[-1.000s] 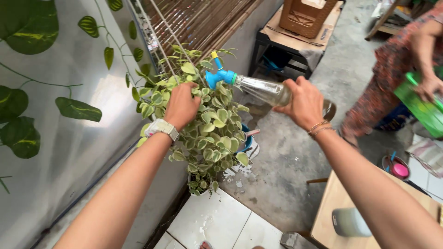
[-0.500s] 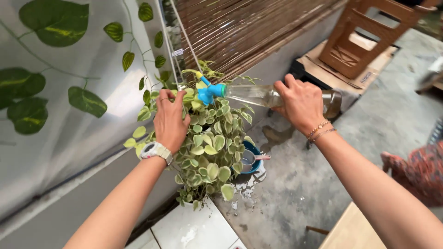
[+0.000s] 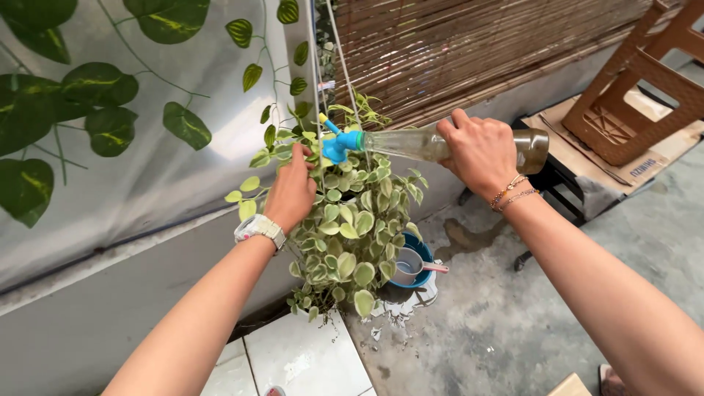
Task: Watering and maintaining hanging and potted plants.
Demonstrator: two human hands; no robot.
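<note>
A: Currently the clear plastic bottle [image 3: 440, 144] is clenched around its middle by the right hand [image 3: 480, 155], laid nearly level, with its base out past the wrist side of that grip.

B: Why level?

A: The blue spout cap [image 3: 339, 144] with the yellow tip is thereby aimed into the crown of the hanging plant [image 3: 341, 220]. The nozzle sits just beyond the fingertips of the left hand [image 3: 291, 192], almost touching the leaves.

B: Left grip state?

A: Not closed on anything that can be confirmed. The palm is pressed into the foliage, fingers spread among the leaves near the hanger wires [image 3: 323, 66]. It looks as if the leaves are being parted or steadied so the spout reaches the soil, but whether a stem is pinched cannot be told.

B: What's under the grips?

A: A blue bucket [image 3: 414, 264] with a small scoop inside stands on the wet concrete floor [image 3: 506, 315], directly below the plant, so drips would be caught there. A white tile [image 3: 308, 359] lies nearer the body.

B: Beyond the right grip?

A: A bamboo blind [image 3: 469, 51] on the wall, and upturned brown plastic chairs [image 3: 638, 95], well apart from the bottle.
</note>
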